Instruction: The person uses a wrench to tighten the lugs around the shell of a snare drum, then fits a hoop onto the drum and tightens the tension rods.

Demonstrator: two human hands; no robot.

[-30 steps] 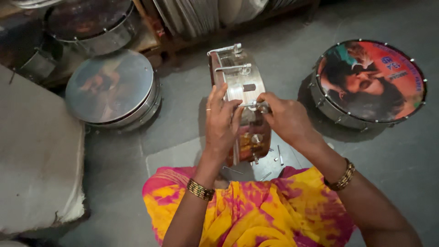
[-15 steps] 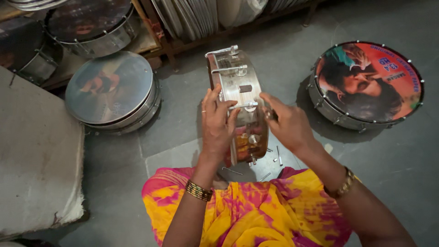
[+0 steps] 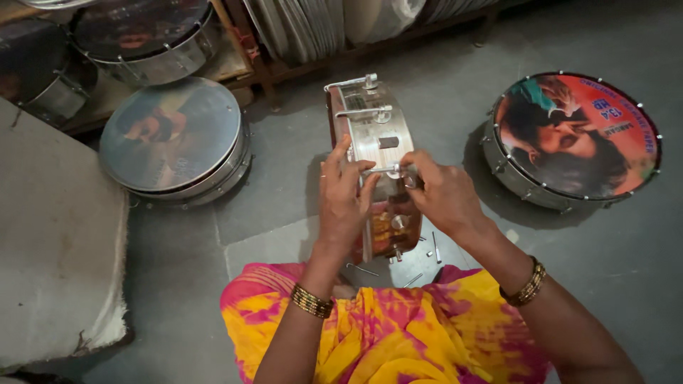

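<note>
Drum shell (image 3: 373, 142) is standing on edge; I am steadying it with my left hand (image 3: 343, 199) while my right hand (image 3: 441, 192) is pinching a tension hook (image 3: 388, 169), which needs seating next.

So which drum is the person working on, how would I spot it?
Start at the bright pink and yellow cloth at the bottom and follow both arms up. The left hand and right hand meet on a shiny metal drum frame standing on its edge. Unlike the flat-lying picture drums beside it, you see its rim, not its face.
</note>
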